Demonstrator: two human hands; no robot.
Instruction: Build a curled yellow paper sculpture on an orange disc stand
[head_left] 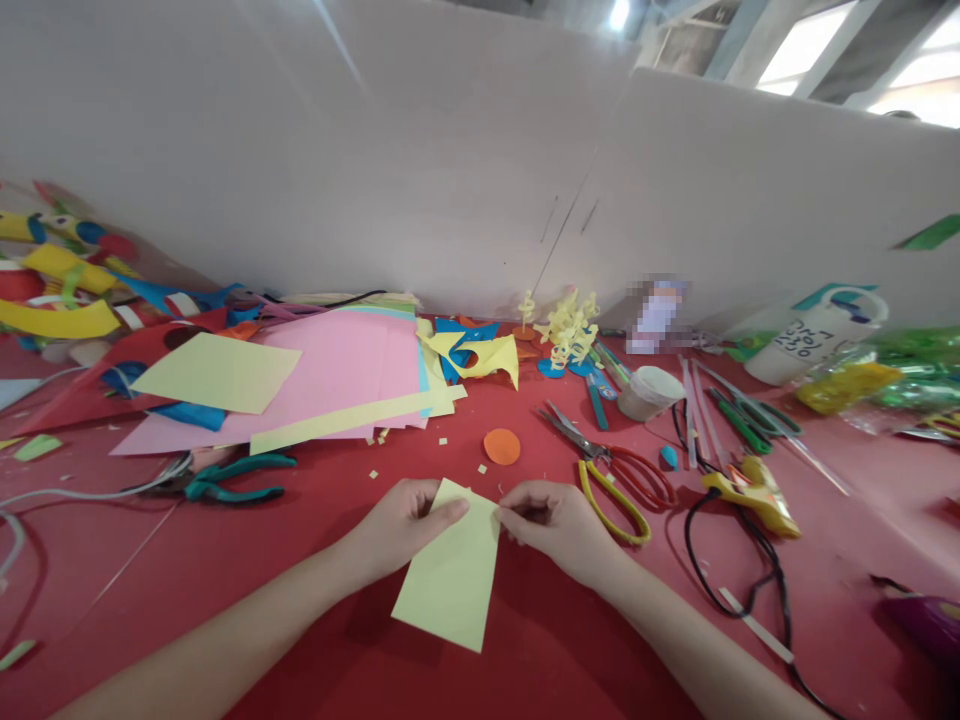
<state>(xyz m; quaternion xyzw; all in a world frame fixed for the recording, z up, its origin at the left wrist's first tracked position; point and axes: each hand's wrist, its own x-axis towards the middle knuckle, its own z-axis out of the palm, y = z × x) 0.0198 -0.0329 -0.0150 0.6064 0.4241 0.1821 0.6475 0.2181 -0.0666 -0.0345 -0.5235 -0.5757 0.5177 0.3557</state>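
A pale yellow sheet of paper [451, 580] is held up off the red table, its long side running toward me. My left hand [411, 525] grips its far left edge, thumb on top and fingers beneath. At the far right corner, my right hand [551, 525] pinches the edge between thumb and forefinger, the other fingers curled. Just beyond the sheet lies an orange paper disc [502, 447]. To the right of my right hand rest scissors [596, 450] with one yellow and one red handle, blades spread.
Pink sheets [345, 370] are stacked at the back left, near teal-handled pliers [236, 480]. Small yellow figures [570, 330] and a white cup [649, 393] stand at the back. A yellow glue gun [757, 495] with a black cord lies at right. A pale wall [450, 150] rises behind.
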